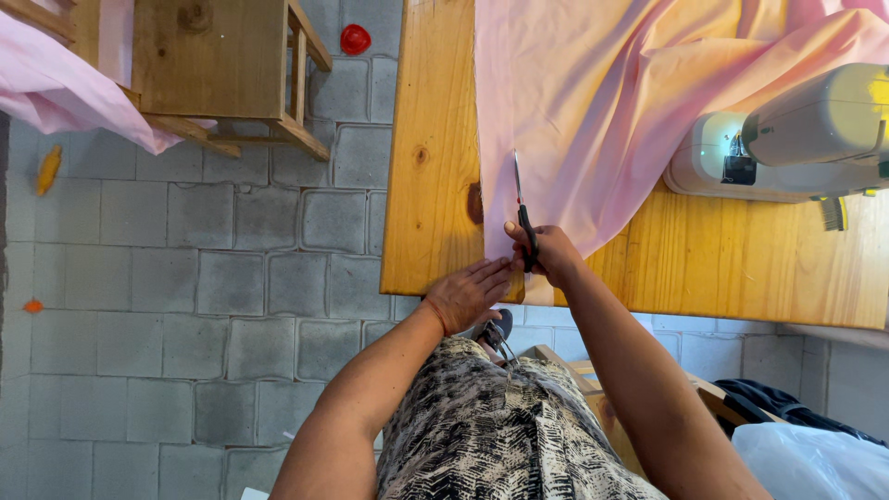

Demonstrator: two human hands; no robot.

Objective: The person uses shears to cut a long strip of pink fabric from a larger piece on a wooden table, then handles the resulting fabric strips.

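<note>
Cutting pink fabric at the near edge of a wooden table.

Right hand closed around black-handled scissors, blades pointing far along the fabric's left edge, probably slightly parted, though too thin to tell. Left hand open and flat, fingers pressing the fabric's near corner just beside the scissors. White sewing machine resting on the table to the right, over the fabric. Wooden stool far left on grey paving.
</note>
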